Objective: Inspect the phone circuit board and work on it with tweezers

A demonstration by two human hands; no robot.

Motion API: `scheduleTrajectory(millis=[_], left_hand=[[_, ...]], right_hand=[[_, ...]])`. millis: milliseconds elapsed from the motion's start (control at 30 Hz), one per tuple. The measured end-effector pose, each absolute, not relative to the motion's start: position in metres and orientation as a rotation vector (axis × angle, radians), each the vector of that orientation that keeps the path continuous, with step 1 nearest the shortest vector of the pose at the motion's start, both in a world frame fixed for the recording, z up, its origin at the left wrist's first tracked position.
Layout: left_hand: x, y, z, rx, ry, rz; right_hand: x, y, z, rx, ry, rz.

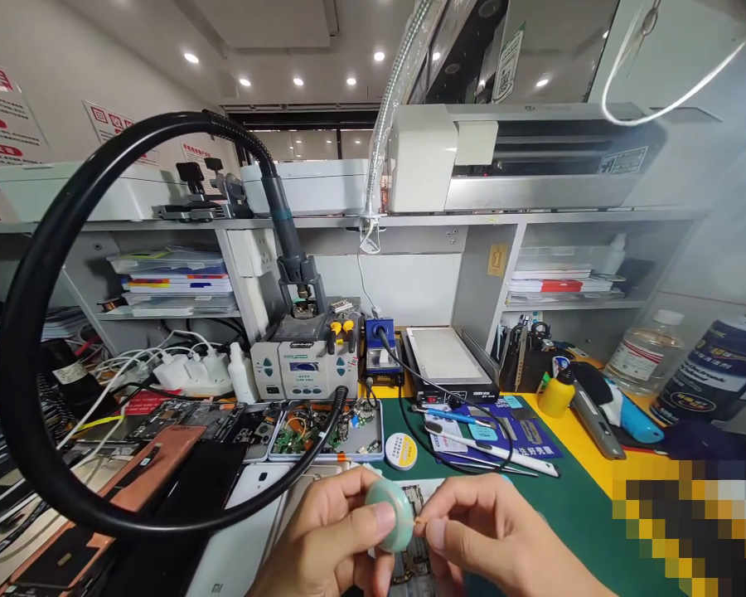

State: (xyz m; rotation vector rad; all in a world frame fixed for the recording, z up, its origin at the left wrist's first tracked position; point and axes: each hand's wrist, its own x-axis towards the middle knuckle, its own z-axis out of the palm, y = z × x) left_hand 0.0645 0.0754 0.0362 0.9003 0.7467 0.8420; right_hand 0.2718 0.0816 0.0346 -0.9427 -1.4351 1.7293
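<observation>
My left hand [323,539] holds a small round pale-green roll [390,512], like a tape or wire spool, pinched between thumb and fingers low in the middle of the view. My right hand [485,535] is just to its right, thumb and forefinger pinched on a thin strand end [420,522] coming off the roll. Under both hands lies an opened phone board [414,564] on the green mat [565,506].
A black hose [31,332] loops wide on the left up to a hot-air station [304,365]. Behind the hands lie a parts tray [323,431], a solder tin [401,450], tweezers and pens [491,448], a yellow bottle [556,394], and phone shells [162,489] at left.
</observation>
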Motion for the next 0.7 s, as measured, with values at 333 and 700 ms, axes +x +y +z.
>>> scheduleTrajectory(millis=[333,700], left_hand=[[0.067,0.074,0.035,0.956,0.826,0.883],[0.071,0.074,0.030,1.037,0.891,0.967]], right_hand=[[0.265,0.081,0.048,-1.007,-1.509,1.673],[0.262,0.077,0.048,-1.021,-1.510,1.676]])
